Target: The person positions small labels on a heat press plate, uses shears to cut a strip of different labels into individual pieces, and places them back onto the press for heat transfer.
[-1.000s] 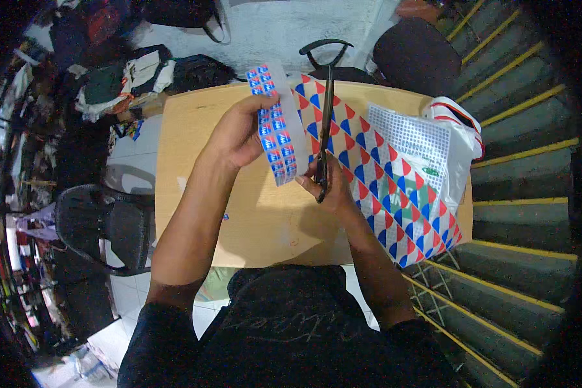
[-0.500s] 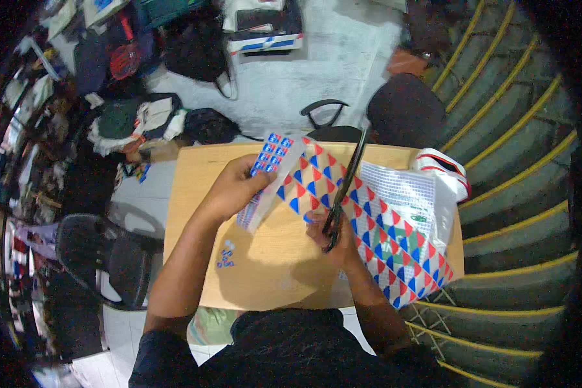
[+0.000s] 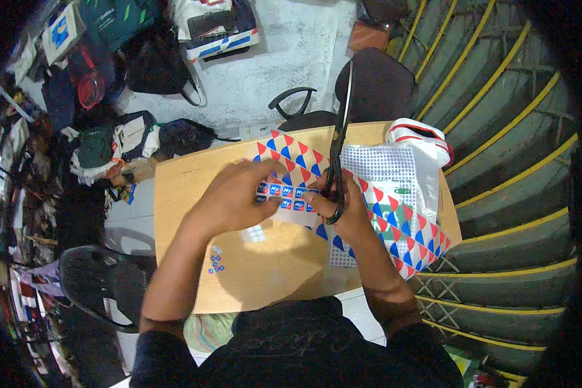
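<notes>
The grip of the right hand [image 3: 346, 210] is closed around the black handles of a pair of long black scissors [image 3: 337, 145]; one finger passes through a handle ring, and the blades point up and away from the person, closed together as far as one can see. The grip of the left hand [image 3: 236, 197] is closed on a white paper strip with small red and blue square stickers [image 3: 284, 192], the fingers pressing on it from above. The fingertips of the right hand also touch this strip at its right end, so the strip lies between both hands, just above the light brown wooden bench [image 3: 194, 187].

On the bench near the left forearm lie a few small cut red and blue sticker pieces [image 3: 215, 261], and a small white paper piece [image 3: 257, 233] lies just under the left hand. Under the right hand and to the right of it lies a large sheet of paper with a red, blue and white triangle pattern [image 3: 420, 239], which reaches the right corner of the bench. On this sheet rests a white sheet with a fine grid of dots [image 3: 385, 168], and beside it, at the far right edge, a white plastic bag with red trim [image 3: 420, 136].

Beyond the bench stands a black office chair with armrests [image 3: 368, 87]. Further away, on the grey floor, are dark bags and bundles of clothes [image 3: 129, 139].
</notes>
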A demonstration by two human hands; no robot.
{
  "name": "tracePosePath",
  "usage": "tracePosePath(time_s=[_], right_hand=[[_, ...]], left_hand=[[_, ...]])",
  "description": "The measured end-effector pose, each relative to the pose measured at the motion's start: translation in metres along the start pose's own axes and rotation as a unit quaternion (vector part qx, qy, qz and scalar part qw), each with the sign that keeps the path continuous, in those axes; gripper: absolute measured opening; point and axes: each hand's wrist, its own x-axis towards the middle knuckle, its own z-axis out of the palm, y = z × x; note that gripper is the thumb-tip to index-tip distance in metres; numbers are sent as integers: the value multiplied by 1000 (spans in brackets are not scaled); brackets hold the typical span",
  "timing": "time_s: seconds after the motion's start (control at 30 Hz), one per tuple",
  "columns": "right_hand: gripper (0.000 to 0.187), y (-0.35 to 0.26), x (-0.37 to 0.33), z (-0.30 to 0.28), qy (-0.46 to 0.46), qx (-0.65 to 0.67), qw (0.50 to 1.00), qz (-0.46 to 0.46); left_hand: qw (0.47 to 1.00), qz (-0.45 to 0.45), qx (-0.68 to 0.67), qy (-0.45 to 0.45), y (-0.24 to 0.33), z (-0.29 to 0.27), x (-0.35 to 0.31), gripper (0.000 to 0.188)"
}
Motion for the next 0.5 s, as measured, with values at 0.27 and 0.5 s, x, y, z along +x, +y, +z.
tracePosePath(time_s=[0.27, 0.5], right_hand=[[31, 18, -8, 20, 106, 139, 985, 5], [32, 41, -21, 16, 139, 94, 986, -4]], left_hand=[[787, -329, -518, -60, -7, 76, -63, 50], [684, -269, -664, 140, -2, 100, -24, 28]])
